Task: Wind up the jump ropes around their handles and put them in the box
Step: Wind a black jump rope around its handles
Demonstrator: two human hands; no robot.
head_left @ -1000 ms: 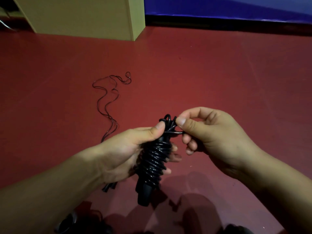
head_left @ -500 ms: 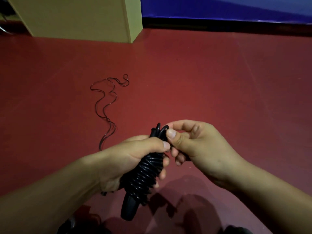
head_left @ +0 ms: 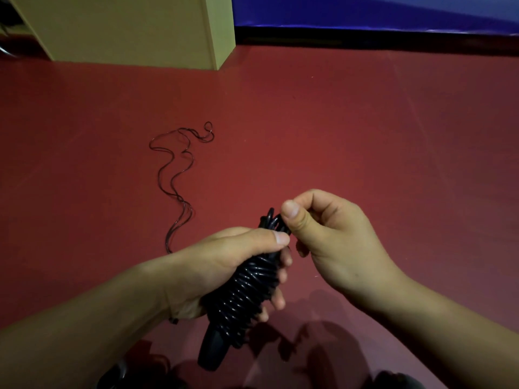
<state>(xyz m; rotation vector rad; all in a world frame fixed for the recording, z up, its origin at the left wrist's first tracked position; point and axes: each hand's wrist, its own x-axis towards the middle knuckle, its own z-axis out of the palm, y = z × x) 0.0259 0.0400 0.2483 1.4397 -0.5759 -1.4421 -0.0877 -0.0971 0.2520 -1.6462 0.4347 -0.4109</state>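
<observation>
A black jump rope (head_left: 241, 296) is wound in tight coils around its black handles, whose lower end sticks out below the coils. My left hand (head_left: 224, 265) grips the wound bundle, thumb lying across its top. My right hand (head_left: 325, 234) pinches the loose end loops of the cord at the top of the bundle between thumb and curled fingers. A second thin dark rope (head_left: 177, 175) lies in loose waves on the red floor, to the left and beyond my hands.
A tall yellowish box or cabinet (head_left: 126, 26) stands on the floor at the far left. A blue wall (head_left: 379, 9) with a black base runs along the back. Dark shapes (head_left: 134, 372) lie at the bottom edge near me.
The bundle has tilted, its lower end swinging left. My right hand closed in on the top of the bundle and now pinches the end loops close against it.
</observation>
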